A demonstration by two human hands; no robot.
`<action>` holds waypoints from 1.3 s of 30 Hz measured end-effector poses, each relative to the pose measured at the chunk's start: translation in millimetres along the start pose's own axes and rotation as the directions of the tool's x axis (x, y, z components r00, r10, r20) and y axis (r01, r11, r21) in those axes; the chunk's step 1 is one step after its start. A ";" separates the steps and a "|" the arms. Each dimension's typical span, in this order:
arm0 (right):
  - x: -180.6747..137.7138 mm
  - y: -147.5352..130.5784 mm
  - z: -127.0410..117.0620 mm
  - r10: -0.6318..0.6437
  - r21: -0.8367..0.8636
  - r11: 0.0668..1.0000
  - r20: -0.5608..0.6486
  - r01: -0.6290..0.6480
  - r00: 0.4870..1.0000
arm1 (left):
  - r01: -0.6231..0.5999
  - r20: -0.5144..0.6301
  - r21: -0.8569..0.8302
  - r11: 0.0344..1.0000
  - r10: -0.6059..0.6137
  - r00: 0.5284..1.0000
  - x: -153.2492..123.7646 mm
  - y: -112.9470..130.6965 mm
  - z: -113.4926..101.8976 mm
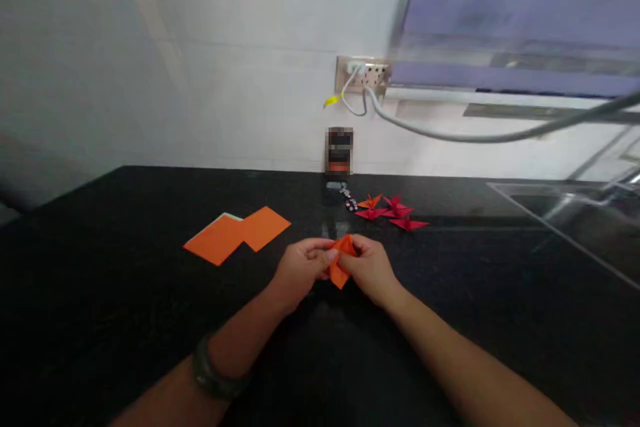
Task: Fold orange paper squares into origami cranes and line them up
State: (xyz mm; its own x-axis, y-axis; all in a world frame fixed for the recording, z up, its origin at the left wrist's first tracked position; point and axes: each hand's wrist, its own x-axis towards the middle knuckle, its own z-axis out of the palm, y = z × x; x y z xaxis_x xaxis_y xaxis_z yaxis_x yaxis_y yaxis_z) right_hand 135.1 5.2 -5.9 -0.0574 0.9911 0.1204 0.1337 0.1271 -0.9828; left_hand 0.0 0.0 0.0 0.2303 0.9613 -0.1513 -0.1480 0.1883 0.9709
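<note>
- A partly folded orange paper piece (341, 260) is held just above the black countertop (100, 267), near the middle of it, between both hands.
- The left hand (300, 268) is closed on the piece's left side, thumb and fingers pinched together on the paper; the right hand (371, 268) is clamped on its right side in the same way.
- The step in hand is judged to be a mid-stage fold, a crease being pressed or a flap being pulled.
- The next move is judged to call for a firm hold on one side while the other flap is aligned edge to edge.
- Flat orange paper sheets (239, 232) are laid left of the hands, well apart from them.
- Finished folded paper figures (393, 211), red and orange, are grouped behind the hands near the wall.
- No container with visible contents is noted; a sink (565, 213) is seen at right, its inside unclear.
</note>
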 end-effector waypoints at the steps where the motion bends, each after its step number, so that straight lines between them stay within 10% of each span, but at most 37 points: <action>1: -0.6 -0.1 0.4 0.003 0.015 1.000 0.009 -0.003 1.000 | -0.003 -0.013 0.001 1.000 0.003 1.000 0.1 0.2 0.3; 22: -5.1 1.4 1.2 -0.089 -0.031 0.996 -0.001 0.089 0.996 | -0.086 -0.111 0.203 0.975 0.110 0.988 2.2 0.9 1.9; 39: -8.1 -10.3 7.1 0.317 0.046 0.941 0.220 -0.335 0.923 | -0.194 -0.175 0.389 0.901 0.279 0.944 -0.7 6.5 -0.3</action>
State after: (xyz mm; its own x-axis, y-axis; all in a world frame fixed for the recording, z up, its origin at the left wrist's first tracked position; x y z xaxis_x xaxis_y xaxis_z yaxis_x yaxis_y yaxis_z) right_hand 127.1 -4.5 2.3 -0.2280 0.9458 -0.2313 0.0991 -0.2138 -0.9718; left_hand -1.4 0.6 6.3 0.0084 0.9954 0.0951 0.1959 -0.0949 0.9760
